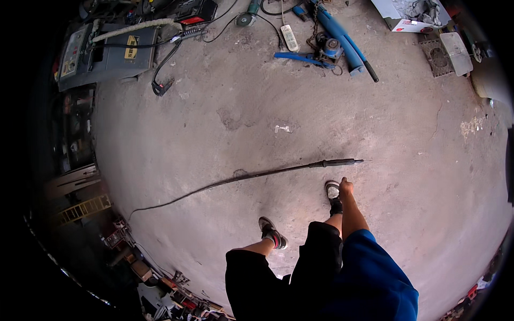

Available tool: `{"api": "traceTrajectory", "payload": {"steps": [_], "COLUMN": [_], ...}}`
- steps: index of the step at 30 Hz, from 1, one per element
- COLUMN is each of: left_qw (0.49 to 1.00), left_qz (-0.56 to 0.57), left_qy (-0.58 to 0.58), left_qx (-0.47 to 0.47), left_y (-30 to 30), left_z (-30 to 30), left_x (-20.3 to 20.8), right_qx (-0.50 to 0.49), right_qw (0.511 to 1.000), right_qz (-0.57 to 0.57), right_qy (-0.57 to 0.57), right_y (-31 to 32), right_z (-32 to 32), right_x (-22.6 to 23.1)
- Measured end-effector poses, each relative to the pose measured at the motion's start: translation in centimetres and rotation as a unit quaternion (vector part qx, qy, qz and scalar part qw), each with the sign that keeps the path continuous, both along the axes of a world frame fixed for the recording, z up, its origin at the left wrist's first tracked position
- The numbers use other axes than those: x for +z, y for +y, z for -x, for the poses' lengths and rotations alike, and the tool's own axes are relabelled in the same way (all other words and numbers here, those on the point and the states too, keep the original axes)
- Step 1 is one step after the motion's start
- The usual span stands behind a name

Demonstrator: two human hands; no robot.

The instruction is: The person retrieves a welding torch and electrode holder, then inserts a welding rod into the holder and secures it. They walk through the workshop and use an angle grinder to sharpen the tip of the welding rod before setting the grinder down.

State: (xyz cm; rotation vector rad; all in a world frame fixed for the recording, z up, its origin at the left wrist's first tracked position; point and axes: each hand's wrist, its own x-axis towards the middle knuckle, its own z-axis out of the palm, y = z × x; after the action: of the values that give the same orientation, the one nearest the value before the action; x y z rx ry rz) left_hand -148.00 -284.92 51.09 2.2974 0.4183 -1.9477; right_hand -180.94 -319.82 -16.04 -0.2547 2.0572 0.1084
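Note:
My right hand (346, 187) hangs over my right shoe, right of the middle of the head view. Its fingers look curled; whatever they may hold is too small to make out. Just beyond the hand, and apart from it in the picture, lies a black tool like a welding torch (338, 162). It has a ribbed grip and a narrow tip pointing right. From its left end a long black cable (214, 185) runs across the concrete floor (300, 107). My left hand is not in view.
A grey machine (110, 61) with cables stands far left, with an angle grinder (246, 20) to its right. Beyond me lie a white power strip (289, 38) and a blue jack-like tool (348, 45). A white box (409, 24) sits far right. Clutter (176, 291) lines the lower left.

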Motion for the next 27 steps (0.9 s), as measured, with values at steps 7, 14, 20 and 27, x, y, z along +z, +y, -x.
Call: {"api": "traceTrajectory", "payload": {"steps": [7,14,20,27], "left_qw": [0.976,0.787,0.782,0.691], "left_qz": [-0.059,0.134,-0.014,0.293], "left_qy": [-0.084,0.009,0.195,0.318], "left_qx": [-0.193,-0.602,-0.592,-0.579], "left_y": [-17.4,-38.6,-45.0,-80.3], "left_z": [-15.5,-34.8,-45.6,-39.1], "left_x": [-9.1,-12.3,-6.7,-14.7], "right_qx": [0.234,0.079,0.001,0.277], "right_qw": [0.963,0.986,0.961,0.81], "right_qz": [-0.04,0.121,0.158,0.13], "right_qy": [-0.126,-0.088,-0.228,-0.5], "right_y": [7.0,5.4,-5.6,-25.9], "right_z": [0.4,-15.7,-29.6,-34.0], "right_x": [20.0,36.4,55.8,43.8]}}
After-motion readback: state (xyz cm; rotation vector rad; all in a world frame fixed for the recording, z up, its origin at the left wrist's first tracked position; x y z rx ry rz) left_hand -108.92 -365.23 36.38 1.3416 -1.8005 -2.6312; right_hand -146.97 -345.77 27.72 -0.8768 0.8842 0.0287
